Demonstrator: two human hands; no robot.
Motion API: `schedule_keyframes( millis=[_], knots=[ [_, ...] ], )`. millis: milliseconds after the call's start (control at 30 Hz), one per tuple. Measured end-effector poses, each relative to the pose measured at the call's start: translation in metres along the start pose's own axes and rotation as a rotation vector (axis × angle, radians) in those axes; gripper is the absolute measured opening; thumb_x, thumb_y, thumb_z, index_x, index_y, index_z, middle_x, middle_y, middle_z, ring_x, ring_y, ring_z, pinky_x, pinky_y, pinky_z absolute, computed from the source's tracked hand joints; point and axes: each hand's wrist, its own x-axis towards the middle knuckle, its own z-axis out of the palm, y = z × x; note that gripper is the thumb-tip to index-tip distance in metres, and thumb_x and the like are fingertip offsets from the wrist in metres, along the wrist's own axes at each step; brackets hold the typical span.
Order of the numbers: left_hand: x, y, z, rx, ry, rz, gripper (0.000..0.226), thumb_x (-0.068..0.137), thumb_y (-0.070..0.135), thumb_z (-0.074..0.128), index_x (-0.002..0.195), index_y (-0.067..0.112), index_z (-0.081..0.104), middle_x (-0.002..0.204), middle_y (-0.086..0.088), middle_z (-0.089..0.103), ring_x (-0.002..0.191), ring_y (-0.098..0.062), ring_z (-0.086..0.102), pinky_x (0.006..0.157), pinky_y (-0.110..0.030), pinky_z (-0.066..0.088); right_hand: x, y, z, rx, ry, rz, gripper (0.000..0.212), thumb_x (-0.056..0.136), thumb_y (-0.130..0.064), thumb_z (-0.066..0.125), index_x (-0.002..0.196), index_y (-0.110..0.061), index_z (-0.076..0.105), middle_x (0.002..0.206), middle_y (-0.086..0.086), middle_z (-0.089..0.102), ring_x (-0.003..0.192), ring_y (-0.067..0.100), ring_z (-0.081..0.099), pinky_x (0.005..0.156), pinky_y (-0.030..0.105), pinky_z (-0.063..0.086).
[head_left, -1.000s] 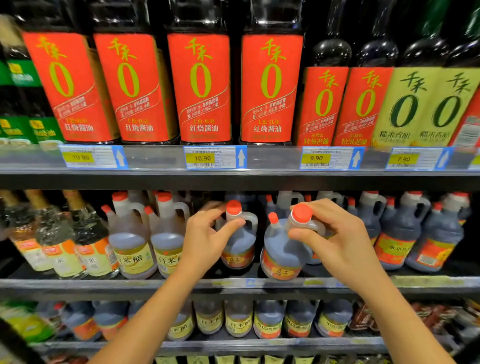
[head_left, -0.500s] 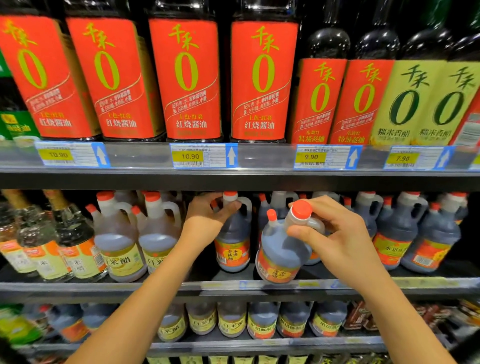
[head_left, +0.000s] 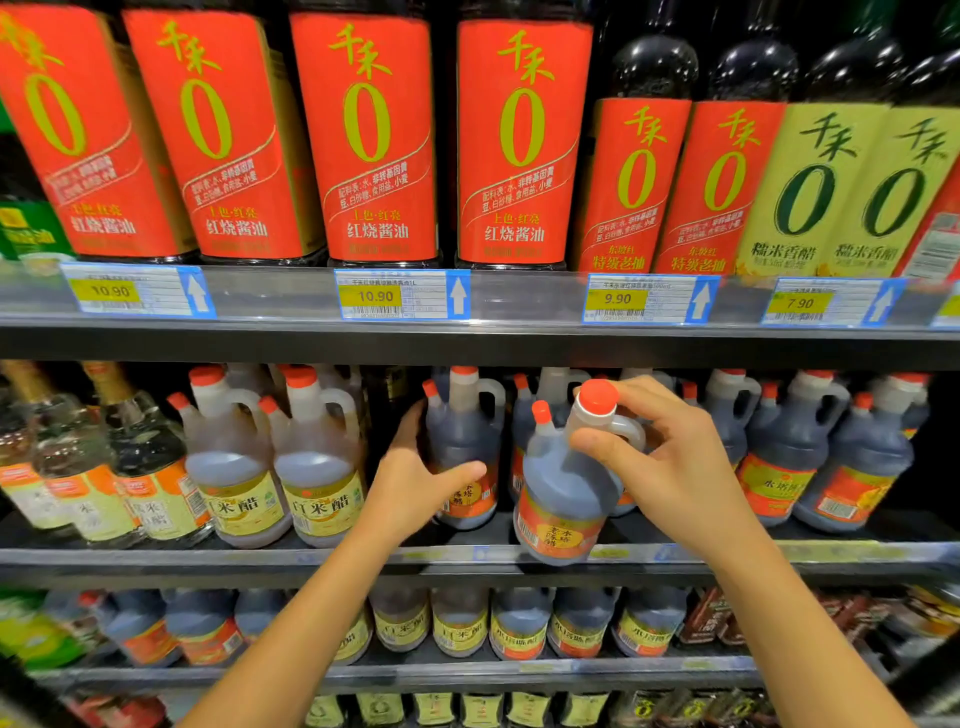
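Note:
Two dark vinegar jugs with red caps stand at the middle shelf's front. My right hand (head_left: 670, 462) grips the neck and handle of the tilted front jug (head_left: 563, 488), whose base rests at the shelf edge (head_left: 467, 555). My left hand (head_left: 415, 478) holds the body of the jug behind and to the left (head_left: 462, 431), thumb across its label and fingers round its left side.
Pale rice vinegar jugs (head_left: 322, 467) stand left of my hands, more dark jugs (head_left: 779, 457) to the right. Tall red-labelled soy sauce bottles (head_left: 363, 135) fill the shelf above, behind price tags (head_left: 402, 295). Smaller jugs (head_left: 519, 621) line the shelf below.
My left hand slid down from the left jug's neck to its body. The jug stands further back. My right hand keeps its grip on the front jug, tilted a little more.

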Motion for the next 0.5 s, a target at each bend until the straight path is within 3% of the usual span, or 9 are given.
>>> schedule_keyframes(
  millis=[67,133,233,333,433,500],
  knots=[
    [-0.006,-0.006,0.002,0.021,-0.031,-0.023,0.103,0.065,0.047,0.087,0.149,0.027,0.031,0.129,0.010,0.059,0.113,-0.009,0.060,0.087,-0.023,0.053,0.000,0.001,0.001,0.020,0.001,0.008,0.023,0.088,-0.018,0.075,0.109,-0.029,0.073,0.097,-0.009,0.064,0.093,0.015,0.062,0.076,0.014,0.046],
    [-0.009,-0.012,0.005,0.041,-0.033,-0.048,0.088,0.068,0.041,0.087,0.140,0.025,0.040,0.117,0.008,0.065,0.104,-0.013,0.065,0.080,-0.030,0.058,0.000,0.003,0.002,0.026,0.007,0.014,0.023,0.088,-0.021,0.075,0.110,-0.030,0.073,0.096,-0.010,0.063,0.091,0.014,0.062,0.076,0.014,0.046],
    [-0.010,-0.017,0.009,0.038,-0.025,-0.081,0.069,0.072,0.037,0.087,0.128,0.022,0.049,0.110,0.003,0.069,0.098,-0.017,0.067,0.081,-0.042,0.059,-0.001,0.005,0.004,0.057,0.025,0.029,0.024,0.088,-0.032,0.071,0.112,-0.035,0.071,0.093,-0.010,0.060,0.088,0.012,0.061,0.076,0.015,0.046],
    [-0.010,-0.019,0.010,0.024,-0.027,-0.077,0.066,0.072,0.037,0.087,0.125,0.024,0.050,0.108,0.003,0.070,0.096,-0.015,0.068,0.080,-0.044,0.059,-0.002,0.007,0.008,0.069,0.041,0.026,0.026,0.088,-0.037,0.068,0.114,-0.043,0.068,0.095,-0.012,0.060,0.090,0.010,0.061,0.077,0.015,0.047],
    [-0.009,-0.020,0.009,0.023,-0.023,-0.081,0.070,0.069,0.041,0.087,0.125,0.025,0.050,0.108,0.004,0.070,0.095,-0.015,0.069,0.078,-0.043,0.060,-0.002,0.010,0.013,0.076,0.074,0.044,0.030,0.090,-0.033,0.070,0.113,-0.051,0.064,0.106,-0.015,0.064,0.099,0.007,0.063,0.080,0.014,0.049],
    [-0.009,-0.020,0.009,0.016,-0.020,-0.082,0.070,0.068,0.041,0.088,0.125,0.024,0.051,0.108,0.003,0.070,0.095,-0.016,0.069,0.077,-0.044,0.060,-0.002,0.012,0.018,0.077,0.117,0.055,0.029,0.092,-0.027,0.071,0.112,-0.047,0.065,0.109,-0.013,0.066,0.102,0.006,0.064,0.081,0.012,0.048]
  ],
)
